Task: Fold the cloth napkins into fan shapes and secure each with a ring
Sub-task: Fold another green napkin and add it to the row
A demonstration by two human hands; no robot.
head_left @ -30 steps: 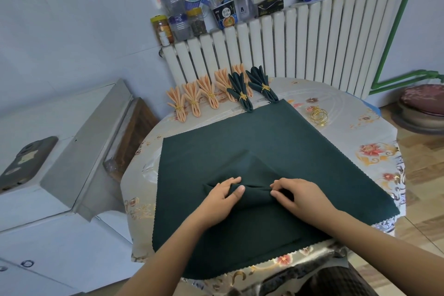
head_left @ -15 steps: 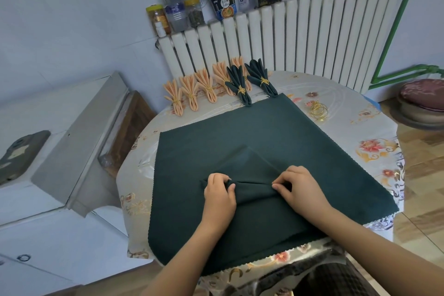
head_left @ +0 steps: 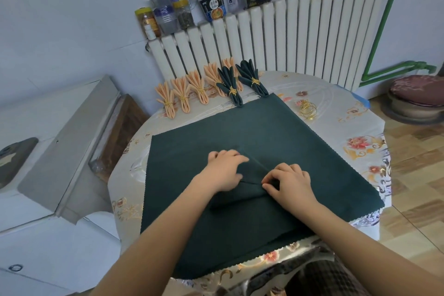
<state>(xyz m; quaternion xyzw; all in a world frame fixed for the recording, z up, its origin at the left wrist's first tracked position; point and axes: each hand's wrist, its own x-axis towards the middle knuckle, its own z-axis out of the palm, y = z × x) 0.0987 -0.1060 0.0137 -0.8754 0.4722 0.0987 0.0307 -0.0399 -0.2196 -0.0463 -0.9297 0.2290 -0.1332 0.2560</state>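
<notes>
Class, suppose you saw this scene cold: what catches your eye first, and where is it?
The dark green napkin spread across the table's middle, with the left hand and right hand pleating it near the front. Behind it, finished peach fans and green fans line the far edge.

A dark green napkin [head_left: 276, 132] lay spread flat on the table, its near part gathered into pleats. Behind it lay five peach fan-folded napkins [head_left: 182, 94] and two green fans [head_left: 252, 78], each bound with a gold ring. Spare gold rings [head_left: 308, 108] lay beside the cloth's far right corner.
</notes>
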